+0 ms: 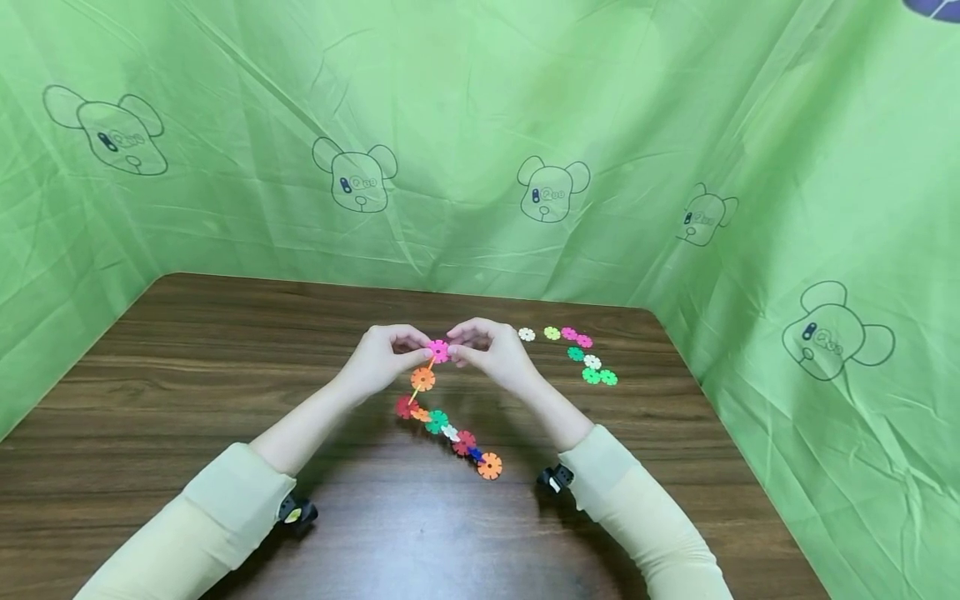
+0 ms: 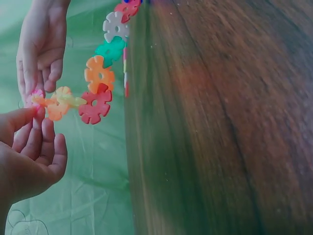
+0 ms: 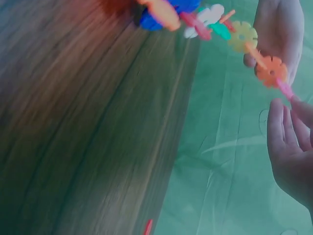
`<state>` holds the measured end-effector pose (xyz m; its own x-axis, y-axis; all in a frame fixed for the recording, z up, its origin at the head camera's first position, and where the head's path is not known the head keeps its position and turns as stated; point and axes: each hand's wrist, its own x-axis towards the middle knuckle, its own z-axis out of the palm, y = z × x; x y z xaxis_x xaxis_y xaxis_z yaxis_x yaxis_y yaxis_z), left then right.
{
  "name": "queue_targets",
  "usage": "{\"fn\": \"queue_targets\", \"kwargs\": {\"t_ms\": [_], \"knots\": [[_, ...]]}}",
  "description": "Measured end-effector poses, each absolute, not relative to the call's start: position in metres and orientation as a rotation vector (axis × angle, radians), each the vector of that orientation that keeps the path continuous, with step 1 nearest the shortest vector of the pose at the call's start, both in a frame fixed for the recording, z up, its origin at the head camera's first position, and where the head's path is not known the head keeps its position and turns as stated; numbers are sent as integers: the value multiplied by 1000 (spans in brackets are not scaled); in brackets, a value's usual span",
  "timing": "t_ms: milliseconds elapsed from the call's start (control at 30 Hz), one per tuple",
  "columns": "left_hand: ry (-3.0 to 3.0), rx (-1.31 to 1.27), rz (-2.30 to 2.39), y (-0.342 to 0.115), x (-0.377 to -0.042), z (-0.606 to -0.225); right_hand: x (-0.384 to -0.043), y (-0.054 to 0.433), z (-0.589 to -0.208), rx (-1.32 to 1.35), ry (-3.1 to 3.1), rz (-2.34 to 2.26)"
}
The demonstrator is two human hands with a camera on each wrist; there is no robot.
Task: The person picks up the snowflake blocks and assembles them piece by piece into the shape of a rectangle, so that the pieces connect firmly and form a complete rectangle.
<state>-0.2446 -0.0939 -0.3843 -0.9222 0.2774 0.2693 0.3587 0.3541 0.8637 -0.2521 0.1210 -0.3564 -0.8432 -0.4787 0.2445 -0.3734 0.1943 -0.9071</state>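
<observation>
A chain of notched plastic snowflake discs hangs between both hands and the table. At its upper end is a pink snowflake disc. My left hand pinches the disc's left edge between thumb and fingers, while my right hand pinches it from the right. Below it come an orange disc, with thin discs edge-on beside it, and a red disc. From there the chain bends toward the lower right through green, white, red and blue discs to an orange end disc.
Loose snowflake discs lie at the back right of the wooden table: a white one, a yellow-green one, pink ones, and several green and white ones. Green cloth printed with bear heads surrounds the table.
</observation>
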Motion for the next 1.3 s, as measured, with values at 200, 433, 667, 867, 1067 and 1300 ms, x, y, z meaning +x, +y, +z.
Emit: {"fn": "queue_targets", "kwargs": {"t_ms": [200, 433, 667, 867, 1067, 1300], "knots": [[-2548, -505, -1627, -100, -244, -388, -271, 144, -375, -819, 2485, -1676], [-2571, -417, -1650, -105, -242, -390, -292, 175, -386, -822, 2786, -1392], [-2624, -352, -1588, -112, -242, -398, -318, 201, -402, -791, 2848, -1290], [-2651, -342, -1581, -118, -242, -403, -339, 215, -415, -774, 2858, -1220], [-2659, -351, -1562, -122, -239, -403, -356, 223, -421, -798, 2869, -1010], [-2659, -347, -1565, -124, -241, -406, -368, 224, -424, -816, 2901, -731]]}}
